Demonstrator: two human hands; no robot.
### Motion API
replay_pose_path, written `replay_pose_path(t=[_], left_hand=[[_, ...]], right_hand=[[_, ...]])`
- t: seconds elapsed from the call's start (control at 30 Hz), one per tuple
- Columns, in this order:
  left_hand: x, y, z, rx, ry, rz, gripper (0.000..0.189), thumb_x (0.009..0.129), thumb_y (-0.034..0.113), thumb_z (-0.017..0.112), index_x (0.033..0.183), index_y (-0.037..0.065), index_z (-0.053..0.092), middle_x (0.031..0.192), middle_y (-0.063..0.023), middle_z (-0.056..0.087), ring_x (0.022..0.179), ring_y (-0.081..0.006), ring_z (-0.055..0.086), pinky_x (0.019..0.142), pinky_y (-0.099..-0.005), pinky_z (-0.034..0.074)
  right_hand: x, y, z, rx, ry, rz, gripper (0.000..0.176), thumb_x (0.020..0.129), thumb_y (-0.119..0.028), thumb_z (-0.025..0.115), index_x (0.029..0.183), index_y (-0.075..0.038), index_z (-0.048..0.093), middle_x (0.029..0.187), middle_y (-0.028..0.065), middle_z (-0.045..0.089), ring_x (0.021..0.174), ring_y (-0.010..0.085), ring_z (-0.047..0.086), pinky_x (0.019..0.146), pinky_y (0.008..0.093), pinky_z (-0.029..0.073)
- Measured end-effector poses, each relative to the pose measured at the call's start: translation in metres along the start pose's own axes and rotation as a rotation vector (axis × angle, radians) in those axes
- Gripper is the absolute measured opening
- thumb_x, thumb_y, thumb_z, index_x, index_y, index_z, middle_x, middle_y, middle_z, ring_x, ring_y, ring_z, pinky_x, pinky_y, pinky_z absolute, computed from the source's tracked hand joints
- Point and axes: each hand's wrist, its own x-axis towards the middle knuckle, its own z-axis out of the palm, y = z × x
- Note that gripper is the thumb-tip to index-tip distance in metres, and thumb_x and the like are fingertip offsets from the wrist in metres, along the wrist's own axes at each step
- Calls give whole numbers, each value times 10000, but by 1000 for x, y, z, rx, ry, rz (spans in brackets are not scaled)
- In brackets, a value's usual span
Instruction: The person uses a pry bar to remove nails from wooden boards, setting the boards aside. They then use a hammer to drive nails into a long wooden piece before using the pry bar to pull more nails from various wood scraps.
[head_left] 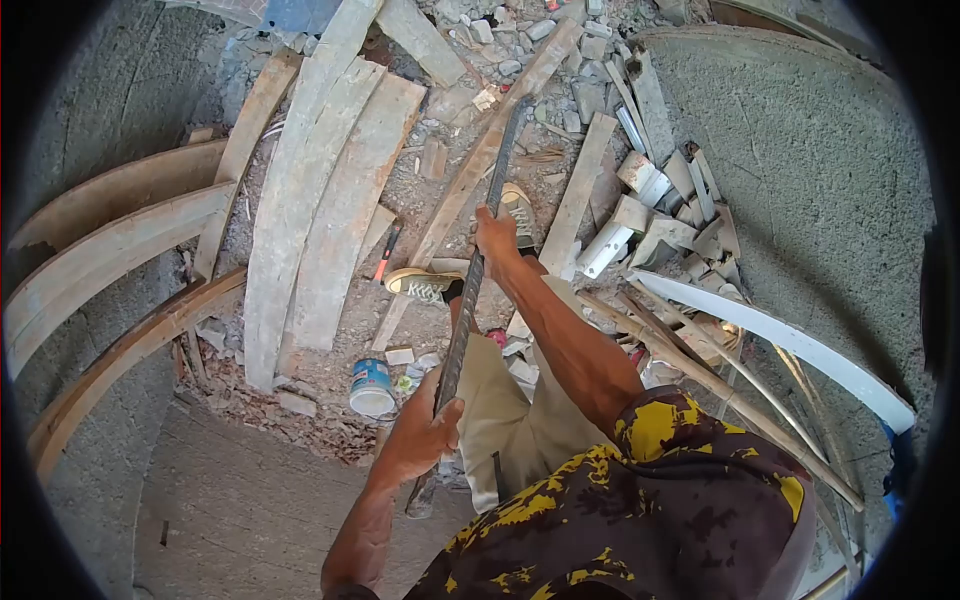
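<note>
- A person stands on a littered site floor with a long ribbed steel bar [463, 320] in both hands. It slants from waist level out over the shoes [425, 287], and its far tip is lost among the rubble [520, 45].
- The left hand [425, 438] is wrapped around the bar's near end with the fingers closed. The right hand [495, 235] is clenched on it farther up, arm stretched out.
- Likely hazard: the tip may snag on a plank [470, 180] lying alongside, which could jolt the bar out of the grip.
- Footing also looks risky, since loose stones and offcuts underfoot could roll. Both shoes sit just beside the bar, in the way if it drops.
- More weathered planks [320, 200] fan out to the left, and a red-handled tool [385, 255] lies beside them.
- A small can [372, 387] stands near the left hand.
- To the right, a curved white strip [790, 345] and thin sticks [700, 375] crowd the space against a rough concrete wall [820, 180], leaving little room to swing the bar.
</note>
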Motion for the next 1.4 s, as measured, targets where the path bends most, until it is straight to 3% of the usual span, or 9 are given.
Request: replay_pose_path(t=[0.07, 0.23, 0.57, 0.8, 0.9, 1.03, 1.13, 1.27, 1.4], left_hand=[[-15, 35, 6, -130, -75, 75, 465, 927, 239, 516, 1288, -12, 367, 669, -5, 456, 516, -86, 479, 429, -242, 408], [-20, 81, 52, -210, -111, 88, 543, 938, 143, 445, 1407, -10, 218, 730, -50, 506, 542, -121, 525, 483, -282, 464], [-20, 182, 168, -880, -195, 214, 350, 885, 128, 503, 1117, -11, 280, 868, -101, 451, 692, -171, 564, 548, -317, 492], [8, 257, 215, -1083, -279, 322, 418, 886, 160, 521, 1119, -48, 243, 947, -134, 455, 776, -186, 567, 572, -338, 505], [16, 280, 231, -854, -147, 323, 604, 884, 169, 523, 1257, -104, 134, 1088, -202, 443, 882, -208, 551, 628, -340, 548], [35, 291, 257, -885, -161, 346, 940, 880, 160, 508, 1348, -74, -272, 1298, -263, 274, 1021, -252, 490, 792, -368, 585], [34, 290, 256, -902, -102, 365, 820, 879, 160, 518, 1370, -89, -90, 1211, -233, 368, 972, -238, 523, 756, -367, 587], [-2, 259, 212, -1321, -405, 338, 375, 880, 100, 531, 1147, 27, 278, 934, -123, 471, 776, -229, 618, 681, -374, 575], [-20, 193, 164, -1239, -446, 146, 249, 894, 127, 507, 1076, 45, 358, 931, -97, 506, 688, -219, 610, 559, -394, 550]], right_hand=[[7, -26, -1, 41, -21, 54, 155, 929, -190, 521, 945, -44, 474, 631, 20, 443, 439, 131, 416, 357, 284, 366], [30, -61, -32, -92, -62, 145, 141, 881, -118, 525, 758, -51, 507, 581, 27, 465, 420, 112, 427, 359, 241, 391], [55, -175, -99, -102, -470, 491, 178, 928, -109, 454, 755, -72, 435, 557, -29, 420, 421, 52, 401, 363, 180, 378], [42, -261, -94, -552, -410, 457, 121, 914, -124, 449, 829, -45, 415, 606, -16, 443, 449, 54, 439, 374, 192, 404], [28, -286, -92, -707, -434, 477, 123, 918, -148, 452, 877, -36, 423, 614, -5, 463, 455, 56, 454, 368, 193, 412], [48, -288, -114, -749, -496, 356, 168, 901, -177, 502, 856, -33, 429, 626, 6, 515, 437, 37, 478, 350, 159, 422], [51, -277, -125, -505, -457, 312, 160, 893, -164, 500, 855, -25, 429, 631, 22, 526, 432, 47, 483, 351, 158, 426], [15, -257, -113, -179, -334, 320, 97, 869, -103, 492, 853, -12, 461, 662, 65, 536, 470, 93, 505, 390, 173, 447], [11, -187, -97, 101, -251, 248, 92, 882, -99, 490, 857, -13, 473, 663, 83, 538, 469, 126, 508, 392, 217, 455]])
